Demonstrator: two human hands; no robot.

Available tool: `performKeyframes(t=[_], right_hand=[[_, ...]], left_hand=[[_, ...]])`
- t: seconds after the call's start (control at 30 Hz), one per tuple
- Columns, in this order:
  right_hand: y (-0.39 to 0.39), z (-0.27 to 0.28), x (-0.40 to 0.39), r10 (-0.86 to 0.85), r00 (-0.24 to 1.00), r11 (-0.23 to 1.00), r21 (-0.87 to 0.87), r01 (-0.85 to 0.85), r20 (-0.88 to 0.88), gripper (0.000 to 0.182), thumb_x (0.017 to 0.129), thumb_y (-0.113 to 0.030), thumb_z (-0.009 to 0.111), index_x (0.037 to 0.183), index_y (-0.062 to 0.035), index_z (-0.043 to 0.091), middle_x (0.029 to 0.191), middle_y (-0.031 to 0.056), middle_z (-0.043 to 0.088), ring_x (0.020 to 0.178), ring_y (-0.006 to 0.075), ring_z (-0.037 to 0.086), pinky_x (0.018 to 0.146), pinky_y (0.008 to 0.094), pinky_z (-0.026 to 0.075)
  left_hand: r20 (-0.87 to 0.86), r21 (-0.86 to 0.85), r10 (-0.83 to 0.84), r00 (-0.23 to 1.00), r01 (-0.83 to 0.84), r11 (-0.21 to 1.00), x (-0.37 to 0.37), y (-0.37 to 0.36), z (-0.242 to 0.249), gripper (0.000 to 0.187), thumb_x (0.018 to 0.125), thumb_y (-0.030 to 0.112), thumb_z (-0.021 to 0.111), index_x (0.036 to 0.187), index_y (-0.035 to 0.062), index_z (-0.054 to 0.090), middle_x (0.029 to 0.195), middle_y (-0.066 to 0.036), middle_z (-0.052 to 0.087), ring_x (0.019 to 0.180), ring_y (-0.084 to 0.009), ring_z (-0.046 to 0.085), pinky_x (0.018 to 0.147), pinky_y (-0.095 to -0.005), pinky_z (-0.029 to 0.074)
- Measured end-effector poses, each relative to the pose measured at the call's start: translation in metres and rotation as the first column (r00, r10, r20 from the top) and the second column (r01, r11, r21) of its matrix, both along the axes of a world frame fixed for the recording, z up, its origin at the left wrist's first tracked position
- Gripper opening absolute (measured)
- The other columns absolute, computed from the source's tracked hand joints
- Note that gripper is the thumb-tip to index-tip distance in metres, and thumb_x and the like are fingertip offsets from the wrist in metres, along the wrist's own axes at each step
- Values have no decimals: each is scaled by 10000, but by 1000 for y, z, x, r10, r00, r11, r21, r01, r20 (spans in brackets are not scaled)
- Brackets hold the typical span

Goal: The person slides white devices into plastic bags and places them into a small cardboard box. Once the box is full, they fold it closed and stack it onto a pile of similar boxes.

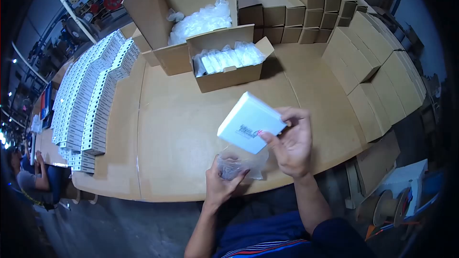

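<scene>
A small white box (239, 117) with dark print on its face is gripped at its right edge by my right hand (292, 145), thumb in front and fingers behind. It is tilted above the table. Just below it, my left hand (222, 181) is closed around a clear plastic bubble bag (239, 163), whose upper end lies right under the box's lower corner. Beyond my hands stands an open cardboard carton (227, 80) holding a row of white boxes in clear bags (229, 59).
Stacked white boxes (93, 95) line the table's left side. A larger open carton (148, 9) at the back holds a heap of clear bags (203, 21). Closed brown cartons (306, 12) are piled at the back right, with more cartons (373, 67) along the right edge. A person (36, 174) sits far left.
</scene>
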State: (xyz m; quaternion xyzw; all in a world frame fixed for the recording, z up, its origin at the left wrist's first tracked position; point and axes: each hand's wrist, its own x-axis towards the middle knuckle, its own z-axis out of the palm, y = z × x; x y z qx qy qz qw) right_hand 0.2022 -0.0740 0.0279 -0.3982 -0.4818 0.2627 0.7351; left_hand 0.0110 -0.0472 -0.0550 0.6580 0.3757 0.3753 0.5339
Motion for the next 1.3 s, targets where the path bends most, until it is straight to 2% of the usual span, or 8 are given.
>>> performKeyframes(t=[0.37,0.5,0.63,0.73,0.83,0.97,1.17,1.3], right_hand=[[6,-5,16,194,950,972,-180,-152,245,206,957,6,698,1110,-1,560,1030,74,618,916,112,634,778,258,537],[16,-5,11,78,899,987,-159,-10,430,184,914,-60,753,1019,7,617,903,94,683,878,157,677,773,322,537],[20,-4,9,148,908,926,-376,12,392,206,921,-83,747,1039,33,624,936,119,707,939,182,708,883,359,567],[18,-18,4,189,968,862,-499,-85,162,230,954,-95,726,1097,47,616,995,113,709,1002,188,702,940,339,560],[6,-43,-1,113,964,897,-393,-203,-239,261,976,-100,714,1151,57,601,1051,100,700,1069,189,683,964,314,544],[-19,-77,-5,112,886,834,-442,-330,-449,267,963,-68,730,1178,38,612,1054,66,690,1004,100,652,900,238,531],[-19,-77,-9,52,894,879,-404,-252,-445,158,986,-33,693,1128,29,661,965,39,707,891,75,648,830,218,528],[-20,-81,-5,86,927,916,-336,-218,-365,138,1012,-52,661,1121,33,661,1013,75,728,940,92,662,845,228,536]], left_hand=[[78,-63,-7,997,12,998,-4,0,-4,522,815,79,866,1259,-22,609,1060,-135,750,982,-184,719,871,-337,580],[152,-89,-20,988,34,995,0,-5,11,511,892,132,813,1312,-46,580,1158,-123,722,1060,-180,684,937,-326,547],[476,-307,76,876,84,948,-2,-5,-10,446,1071,243,592,1387,-67,533,1285,-104,657,1188,-170,608,1033,-321,481],[415,-330,95,905,52,942,-2,-3,-31,453,1130,280,437,1422,-57,516,1308,-99,635,1215,-159,579,1055,-323,454],[451,-366,140,882,40,930,-6,-1,-39,444,1126,275,459,1419,-54,520,1299,-98,635,1187,-147,584,1031,-325,465],[472,-314,183,862,-30,949,0,4,-27,441,1136,305,424,1362,-50,553,1252,-98,653,1150,-144,597,1012,-325,474],[483,-202,50,874,56,978,-7,10,-41,479,1147,313,369,1357,-73,557,1311,-113,637,1193,-164,585,1051,-338,455],[393,-144,97,915,-43,989,4,6,-12,531,1149,322,346,1462,-87,475,1377,-160,614,1264,-207,566,1115,-359,412]])
